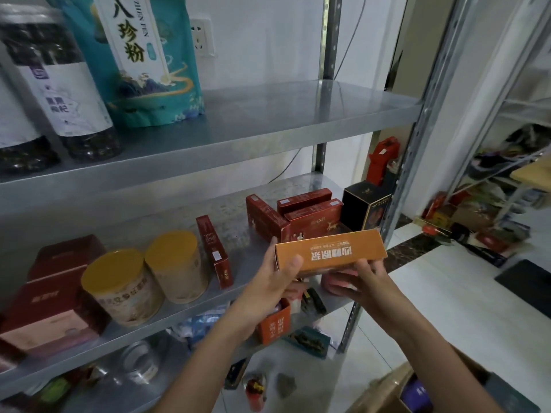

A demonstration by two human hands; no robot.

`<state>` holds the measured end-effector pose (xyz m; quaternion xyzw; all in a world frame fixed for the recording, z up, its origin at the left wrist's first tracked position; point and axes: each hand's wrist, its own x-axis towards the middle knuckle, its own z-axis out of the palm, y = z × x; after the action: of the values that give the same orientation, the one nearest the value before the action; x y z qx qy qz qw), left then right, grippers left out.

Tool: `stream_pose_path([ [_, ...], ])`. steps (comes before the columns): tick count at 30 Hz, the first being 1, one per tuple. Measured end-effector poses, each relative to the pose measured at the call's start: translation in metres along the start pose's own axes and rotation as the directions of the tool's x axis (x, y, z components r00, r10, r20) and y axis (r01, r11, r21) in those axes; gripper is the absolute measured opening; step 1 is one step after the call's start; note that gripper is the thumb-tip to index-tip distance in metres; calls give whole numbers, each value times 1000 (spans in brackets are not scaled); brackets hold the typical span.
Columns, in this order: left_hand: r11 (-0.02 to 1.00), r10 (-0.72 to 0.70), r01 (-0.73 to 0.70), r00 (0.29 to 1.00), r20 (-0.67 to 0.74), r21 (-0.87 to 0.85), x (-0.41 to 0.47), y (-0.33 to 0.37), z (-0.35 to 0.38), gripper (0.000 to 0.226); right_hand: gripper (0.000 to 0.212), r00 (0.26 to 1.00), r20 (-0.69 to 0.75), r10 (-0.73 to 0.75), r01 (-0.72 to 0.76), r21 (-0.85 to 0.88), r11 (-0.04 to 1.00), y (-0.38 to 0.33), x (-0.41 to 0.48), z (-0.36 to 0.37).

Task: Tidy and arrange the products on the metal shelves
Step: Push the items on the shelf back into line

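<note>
Here, you hold the orange box (pixel 331 253) in both hands just in front of the middle shelf (pixel 247 254), near the right end of its front edge. Your left hand (pixel 274 281) grips the box's left end, thumb pressed on the face turned to you and fingers wrapped behind. Your right hand (pixel 362 281) holds the right half from below, fingers curled under it. The box's long axis runs left to right, its right end tilted slightly higher and pointing toward the right front post. Large white Chinese characters run along the face, upside down from where you look; the small print above them is too fine to read. On the upper shelf (pixel 268 120), at its left side, a teal pouch (pixel 143 70) reads "八珍粉" with "ZHEN FEN" beside it. A dark-filled jar (pixel 59 84) beside it carries a blurred white label. Behind the box, red cartons (pixel 301 219) and a black carton (pixel 365 207) stand at the middle shelf's right end.
</note>
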<state>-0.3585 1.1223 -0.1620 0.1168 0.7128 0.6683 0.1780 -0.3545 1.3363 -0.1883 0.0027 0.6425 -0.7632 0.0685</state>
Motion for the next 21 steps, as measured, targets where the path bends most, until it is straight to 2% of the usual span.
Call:
stream_pose_path([
  [2, 996, 84, -83, 994, -70, 19, 3, 0, 5, 75, 91, 997, -66, 26, -29, -34, 999, -3, -1, 1],
  [4, 995, 94, -86, 981, -170, 53, 3, 2, 6, 54, 63, 988, -149, 50, -63, -78, 995, -5, -2, -1],
  [6, 987, 97, -59, 962, -257, 151, 5, 1, 3, 55, 53, 979, -183, 91, -115, -121, 986, -2, -4, -4],
  [9, 971, 71, 19, 930, -360, 240, 10, -2, 2, 69, 56, 972, -189, 142, -148, -16, 989, 6, -10, -5],
  [13, 974, -27, 115, 915, -403, 196, 16, -3, 2, 75, 64, 965, -202, 167, -115, 245, 963, 16, -14, 3],
  [16, 981, -187, 192, 902, -389, -26, 23, -7, 9, 69, 102, 971, -172, 168, -93, 373, 923, 24, -16, 18],
  [17, 967, -253, 225, 899, -357, -121, 26, -10, 13, 69, 107, 976, -152, 159, -86, 399, 913, 26, -18, 23],
  [19, 920, -359, 291, 895, -263, -264, 29, -16, 25, 70, 108, 980, -145, 139, -71, 397, 915, 29, -22, 33],
  [21, 887, -419, 361, 892, -172, -288, 30, -19, 35, 72, 97, 964, -218, 150, -62, 368, 928, 31, -25, 34],
])
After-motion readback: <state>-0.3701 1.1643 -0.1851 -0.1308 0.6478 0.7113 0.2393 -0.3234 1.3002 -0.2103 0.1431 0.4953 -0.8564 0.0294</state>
